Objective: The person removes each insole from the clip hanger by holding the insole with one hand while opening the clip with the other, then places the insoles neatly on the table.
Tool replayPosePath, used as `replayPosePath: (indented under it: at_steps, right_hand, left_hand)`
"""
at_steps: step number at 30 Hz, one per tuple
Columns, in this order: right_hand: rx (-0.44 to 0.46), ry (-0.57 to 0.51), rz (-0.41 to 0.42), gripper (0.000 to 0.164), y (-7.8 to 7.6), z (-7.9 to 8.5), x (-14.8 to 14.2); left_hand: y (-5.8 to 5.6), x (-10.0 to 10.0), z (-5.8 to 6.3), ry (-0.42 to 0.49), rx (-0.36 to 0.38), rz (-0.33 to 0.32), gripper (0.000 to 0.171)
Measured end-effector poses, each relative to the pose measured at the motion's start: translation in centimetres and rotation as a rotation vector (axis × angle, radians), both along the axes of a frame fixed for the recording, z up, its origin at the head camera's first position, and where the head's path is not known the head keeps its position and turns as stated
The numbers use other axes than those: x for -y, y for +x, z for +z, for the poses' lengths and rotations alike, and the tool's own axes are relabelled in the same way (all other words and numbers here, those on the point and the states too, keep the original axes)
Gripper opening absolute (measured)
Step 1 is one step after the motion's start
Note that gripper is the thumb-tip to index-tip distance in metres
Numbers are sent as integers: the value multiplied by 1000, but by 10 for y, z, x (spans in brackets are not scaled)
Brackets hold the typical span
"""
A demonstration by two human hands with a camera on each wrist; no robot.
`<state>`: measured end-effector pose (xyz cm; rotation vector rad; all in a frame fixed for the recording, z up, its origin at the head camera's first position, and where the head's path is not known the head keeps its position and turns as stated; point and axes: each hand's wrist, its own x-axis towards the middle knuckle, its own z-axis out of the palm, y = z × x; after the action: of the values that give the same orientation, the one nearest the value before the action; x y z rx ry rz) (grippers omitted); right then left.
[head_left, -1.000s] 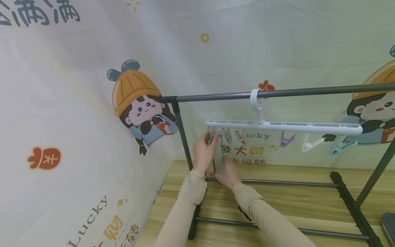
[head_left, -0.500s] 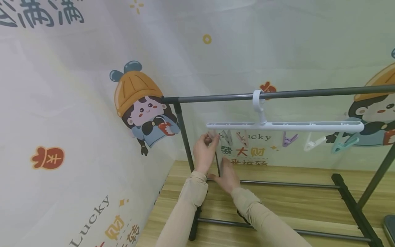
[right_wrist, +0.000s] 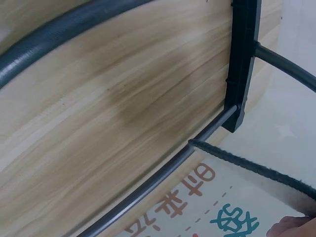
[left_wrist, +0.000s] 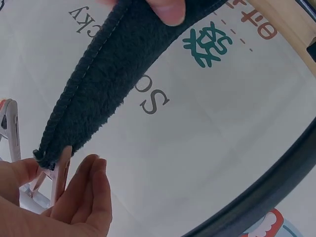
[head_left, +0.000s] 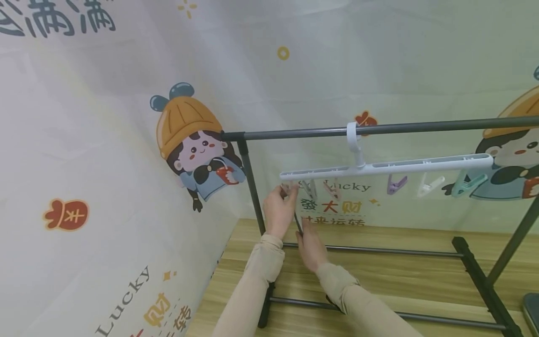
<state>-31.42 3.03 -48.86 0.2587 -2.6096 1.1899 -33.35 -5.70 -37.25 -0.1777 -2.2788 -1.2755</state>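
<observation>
My left hand (head_left: 280, 210) is raised at the left end of a white clip hanger (head_left: 429, 164). In the left wrist view it pinches a pale pink clothespin (left_wrist: 60, 177), whose tip sits at the narrow corner of a dark plush cloth (left_wrist: 98, 79) with a stitched edge. Lower down, my right hand (head_left: 312, 248) holds the cloth, its thumb (left_wrist: 170, 11) lying on the fabric in the left wrist view. The head view shows the cloth almost edge-on, as a thin dark line. Whether the clothespin has closed on the corner I cannot tell.
The hanger hooks over the dark top bar (head_left: 290, 134) of a rack. Several other clothespins dangle from it, including a purple one (head_left: 396, 185) and a teal one (head_left: 468, 184). Lower rails (head_left: 391, 251) cross above the wooden surface (head_left: 379, 276). A printed backdrop stands behind.
The hanger has tilted, right end up and left end slightly down. The cloth has turned from showing its grey face to edge-on. My right thumb has drawn in to the cloth.
</observation>
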Motion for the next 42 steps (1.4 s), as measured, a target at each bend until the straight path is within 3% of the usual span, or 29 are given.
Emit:
replayPosePath:
  at_steps: [5, 12, 22, 27, 34, 42]
  right_hand:
    - [15, -16, -4, 49, 8, -5, -2]
    - [-50, -71, -3, 40, 20, -12, -6]
    - [-65, -97, 3, 42, 34, -15, -13]
    - [-75, -126, 28, 40, 52, -19, -20]
    - [-50, -160, 34, 37, 80, -14, -41]
    - [18, -181, -7, 26, 84, -13, -68]
  left_hand:
    - [3, -1, -2, -14, 13, -6, 34]
    - [6, -2, -1, -5, 27, -24, 33]
    - [9, -2, 3, -46, -29, -23, 40]
    - [10, -2, 4, -36, -29, -25, 39]
    - [9, -1, 0, -59, -42, 1, 36]
    - [10, 0, -2, -47, 7, 22, 34]
